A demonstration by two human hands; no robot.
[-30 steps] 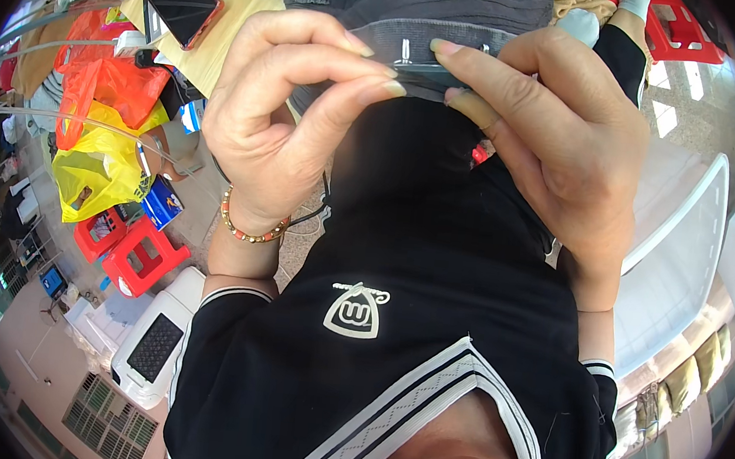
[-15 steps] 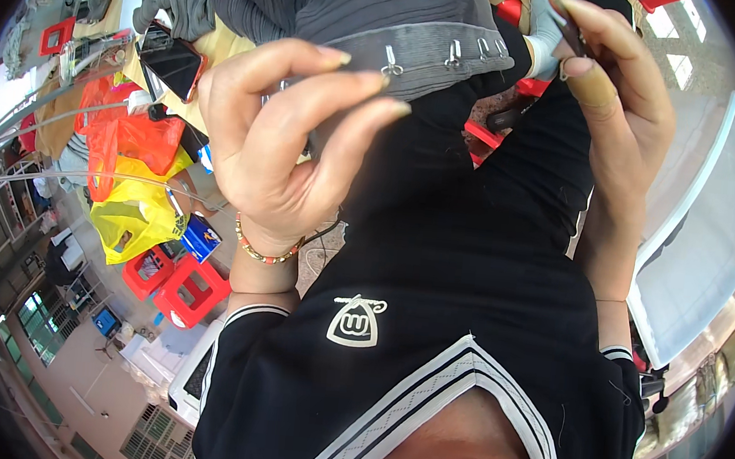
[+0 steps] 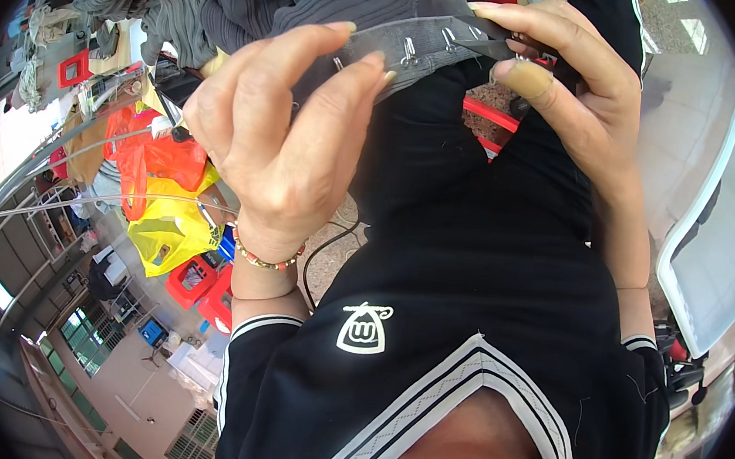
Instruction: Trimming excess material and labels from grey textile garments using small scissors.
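A dark grey ribbed knit garment (image 3: 256,1) lies across my lap and beyond, with a sheer grey band along its near edge. Several silver metal hooks or pins (image 3: 410,52) sit in a row on that band. My left hand (image 3: 280,126) is at the band's left part, thumb and a finger pinched together in front of it; what lies between them is hidden. Small dark thread snips (image 3: 484,47) are in my right hand (image 3: 577,86), their pointed blades reaching left over the band's right end. Yellowish tape wraps my right thumb.
Beyond my left arm are a red plastic bag (image 3: 160,154), a yellow bag (image 3: 170,234) and red stools (image 3: 191,280). A large white tub (image 3: 714,260) stands on my right. Thin metal bars cross the far left. More grey garments are heaped at the upper left.
My left fingers have come together from a spread pose. My right hand has moved down and left with the snips, toward the band. The view has shifted slightly.
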